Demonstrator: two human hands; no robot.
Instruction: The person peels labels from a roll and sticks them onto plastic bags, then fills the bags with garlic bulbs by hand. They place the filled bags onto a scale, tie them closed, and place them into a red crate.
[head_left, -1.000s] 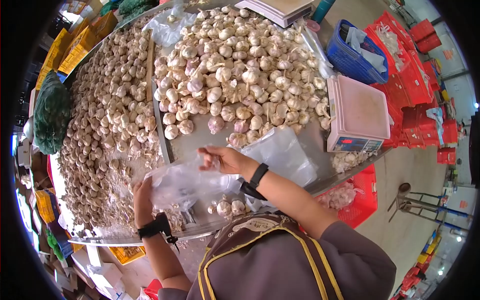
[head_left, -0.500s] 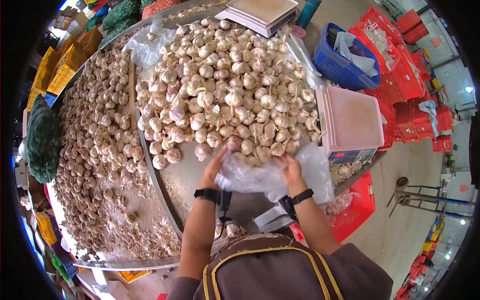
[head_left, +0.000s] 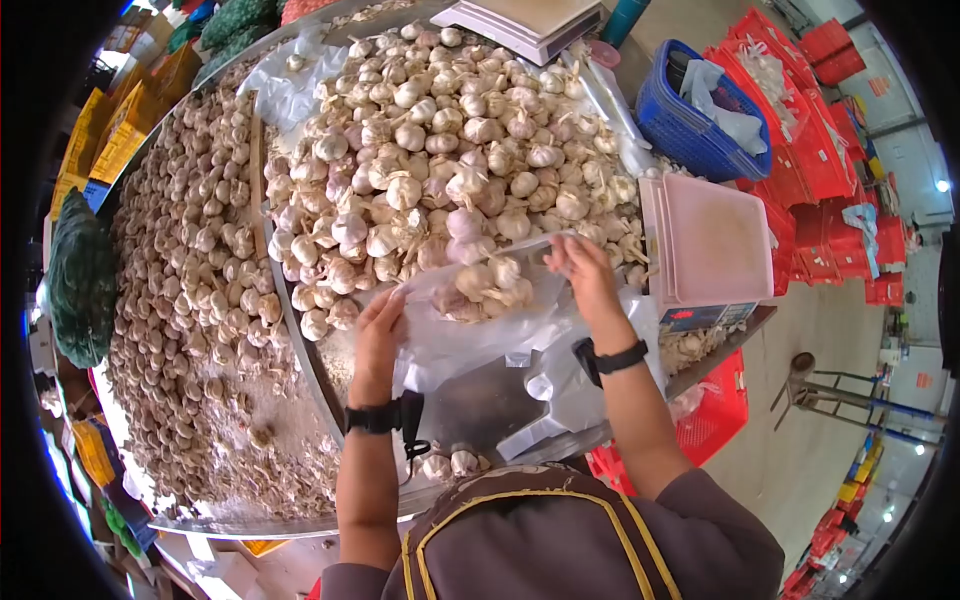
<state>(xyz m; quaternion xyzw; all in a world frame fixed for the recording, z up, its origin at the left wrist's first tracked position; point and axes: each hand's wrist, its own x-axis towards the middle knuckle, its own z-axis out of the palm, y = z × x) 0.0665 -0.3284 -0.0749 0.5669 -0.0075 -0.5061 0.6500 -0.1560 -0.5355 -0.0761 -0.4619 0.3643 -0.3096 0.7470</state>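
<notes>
A clear plastic bag (head_left: 480, 335) is stretched between my two hands, with several garlic bulbs (head_left: 492, 285) inside its upper part. My left hand (head_left: 380, 325) pinches the bag's left edge. Its right edge is gripped by the fingers of my right hand (head_left: 582, 265). Just beyond the bag lies a large heap of pale garlic (head_left: 440, 140) on the metal table (head_left: 475, 400). Both wrists wear black bands.
A pink-topped scale (head_left: 715, 240) stands right of the heap, another scale (head_left: 525, 22) at the far edge. A blue basket (head_left: 690, 125) is at the upper right. Darker garlic (head_left: 185, 290) covers the left side, past a metal divider. A red crate (head_left: 715, 415) sits below right.
My hands have moved apart, the right one up and the left one leftward. The bag is now spread wide between them, with bulbs showing inside it.
</notes>
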